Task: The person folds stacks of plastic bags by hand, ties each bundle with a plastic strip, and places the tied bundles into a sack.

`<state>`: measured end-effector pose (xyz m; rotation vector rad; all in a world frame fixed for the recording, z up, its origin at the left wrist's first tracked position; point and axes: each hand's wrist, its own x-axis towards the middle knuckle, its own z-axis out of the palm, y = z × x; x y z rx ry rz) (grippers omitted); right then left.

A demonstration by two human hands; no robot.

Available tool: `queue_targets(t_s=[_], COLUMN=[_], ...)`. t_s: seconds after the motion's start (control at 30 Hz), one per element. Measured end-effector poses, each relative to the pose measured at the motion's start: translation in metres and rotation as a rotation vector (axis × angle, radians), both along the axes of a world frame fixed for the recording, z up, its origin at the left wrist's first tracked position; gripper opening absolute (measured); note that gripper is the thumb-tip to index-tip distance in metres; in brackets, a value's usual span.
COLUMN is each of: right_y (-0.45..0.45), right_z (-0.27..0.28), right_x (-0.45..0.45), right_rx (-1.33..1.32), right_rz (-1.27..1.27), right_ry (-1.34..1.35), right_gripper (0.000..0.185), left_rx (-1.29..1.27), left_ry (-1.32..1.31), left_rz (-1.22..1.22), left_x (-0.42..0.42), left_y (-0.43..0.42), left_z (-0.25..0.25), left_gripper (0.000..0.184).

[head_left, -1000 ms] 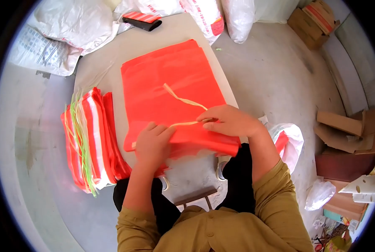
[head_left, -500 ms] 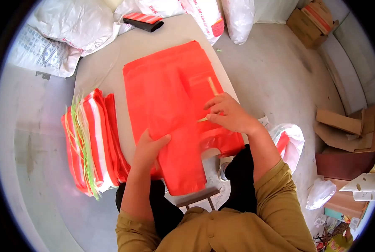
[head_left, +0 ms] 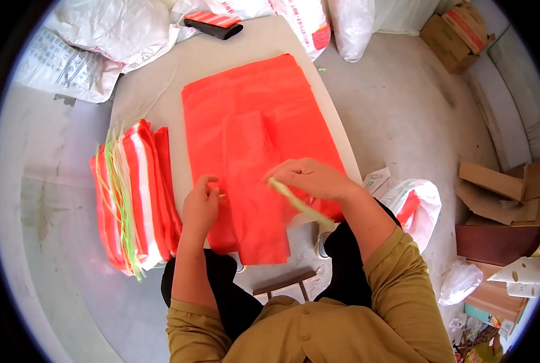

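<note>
Right-hand grip point(head_left: 309, 176) pinches a yellow-green strip point(head_left: 301, 204); narrow red pack point(head_left: 255, 187) lies between the hands, strip unsecured.

Detail: The pack rests on the wide red stack point(head_left: 209, 115), its near end projecting past the near edge of the tabletop point(head_left: 146, 88). Folding appears complete, judging by the pack's shape. Securing appears incomplete: no closed loop or knot is visible around the pack, and the strip's loose end hangs, blurred, to the lower right. Left-hand grip point(head_left: 199, 209) is curled just beside the pack's left edge; whether it holds anything cannot be determined. A striped pile point(head_left: 150, 215), with green strips point(head_left: 123, 209) across it, lies apart to the left.
</note>
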<state>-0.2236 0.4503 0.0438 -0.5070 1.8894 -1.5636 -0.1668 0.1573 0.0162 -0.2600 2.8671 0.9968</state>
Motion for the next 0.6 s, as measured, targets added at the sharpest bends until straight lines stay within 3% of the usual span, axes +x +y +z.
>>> queue_targets(t_s=[0.23,0.33,0.43,0.57,0.6], right_y=[-0.028,-0.047,-0.072,-0.098,-0.103], right_z=[-0.014,-0.018,-0.016,-0.031,-0.033], right_x=[0.008,0.014,0.022,0.025,0.025], right_rx=[-0.038,-0.02,0.075,0.111,0.132], right_rz=[0.023,-0.041,-0.058,-0.023,0.0], right_ry=[0.203,0.414,0.619,0.614,0.63], right_gripper=[0.023,0.028,0.026,0.02,0.018], left_rx=[0.3,0.679,0.723,0.639,0.767], left_ry=[0.181,0.147,0.149,0.141,0.164], left_rz=[0.179,0.178,0.019,-0.224,-0.167], left_x=[0.0,0.004,0.013,0.022,0.023], left_y=[-0.018,-0.012,0.0,0.007,0.009], left_z=[-0.006,0.004,0.01,0.02,0.021], left_gripper=[0.013,0.011,0.01,0.016,0.018])
